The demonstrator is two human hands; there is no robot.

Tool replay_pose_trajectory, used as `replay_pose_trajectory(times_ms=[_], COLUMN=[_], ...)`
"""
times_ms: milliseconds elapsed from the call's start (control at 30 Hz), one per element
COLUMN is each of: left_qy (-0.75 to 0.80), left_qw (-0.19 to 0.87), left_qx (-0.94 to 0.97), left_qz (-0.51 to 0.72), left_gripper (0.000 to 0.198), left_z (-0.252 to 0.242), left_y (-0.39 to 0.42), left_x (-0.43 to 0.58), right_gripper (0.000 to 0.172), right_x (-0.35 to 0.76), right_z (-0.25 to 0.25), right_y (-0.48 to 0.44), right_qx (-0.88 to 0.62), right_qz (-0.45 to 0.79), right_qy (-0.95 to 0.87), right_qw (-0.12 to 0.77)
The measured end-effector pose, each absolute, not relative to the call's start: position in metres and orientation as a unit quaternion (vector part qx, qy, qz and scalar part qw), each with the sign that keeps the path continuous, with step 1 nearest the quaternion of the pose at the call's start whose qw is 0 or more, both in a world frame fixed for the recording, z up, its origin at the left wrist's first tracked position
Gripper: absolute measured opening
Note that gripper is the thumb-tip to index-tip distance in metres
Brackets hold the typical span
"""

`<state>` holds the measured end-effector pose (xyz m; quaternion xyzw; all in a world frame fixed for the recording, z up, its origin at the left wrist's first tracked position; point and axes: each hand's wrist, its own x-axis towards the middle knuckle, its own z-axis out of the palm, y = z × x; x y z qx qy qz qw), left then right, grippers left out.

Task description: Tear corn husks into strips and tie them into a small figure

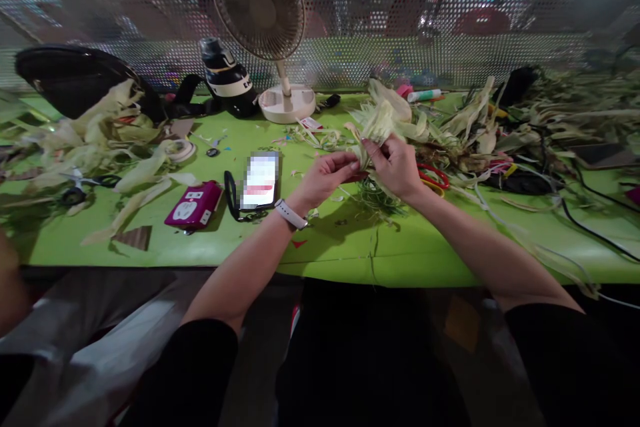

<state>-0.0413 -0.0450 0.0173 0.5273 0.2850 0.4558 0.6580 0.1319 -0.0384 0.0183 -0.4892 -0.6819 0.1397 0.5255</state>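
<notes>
1. At the far left edge, well away from the grip, part of another person's arm [10, 287] shows.
2. A black bag [90, 83] sits far left of the grip and farther back, at the rear of the green worktop [325, 250].
3. Scissors [86, 180] lie far left of the grip, near a messy heap of pale corn husks [117, 113].
4. Coming closer to the grip, there is a roll of tape [189, 152], with a magenta box [194, 205] in front of it.
5. A black bottle [230, 80] stands behind and left of the grip.
6. A phone [260, 180] lies left of the grip, nearer to it than the box. Its screen is blurred.
7. A round fan [263, 7] stands behind the grip, a bit to the left.
8. The left grip [325, 177] pinches the low end of a corn husk bunch [380, 120]. A pale watch band [291, 215] goes around that wrist.
9. The bunch is between the two grips and sticks up above them.
10. The right grip [399, 163] pinches the bunch from its right side. Thin green strands [377, 197] lie just below.
11. A glue stick [424, 95] lies behind the right grip, a little to the right.
12. A red loop [444, 179] lies just right of that grip.
13. Farther right are a big husk pile [475, 120] and thin cables [595, 227].
</notes>
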Motion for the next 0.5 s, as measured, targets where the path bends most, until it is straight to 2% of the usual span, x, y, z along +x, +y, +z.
replay_pose_trajectory(times_ms=[200,367,500], left_qy=[0.309,0.320,0.330], left_qw=[0.639,0.615,0.616], left_qx=[0.519,0.527,0.539], left_qz=[0.477,0.492,0.470], left_gripper=[0.015,0.030,0.034], left_z=[0.0113,0.0115,0.0148], left_y=[-0.0409,-0.0437,-0.0456], left_x=[-0.0422,-0.0400,-0.0365], right_gripper=[0.049,0.048,0.046], right_x=[0.1305,0.1272,0.1265], right_z=[0.0133,0.0150,0.0166], right_y=[-0.0382,-0.0430,-0.0421], right_qx=[-0.523,-0.514,-0.514], right_qz=[0.115,0.114,0.178], right_qy=[-0.688,-0.694,-0.683], right_qw=[0.491,0.491,0.488])
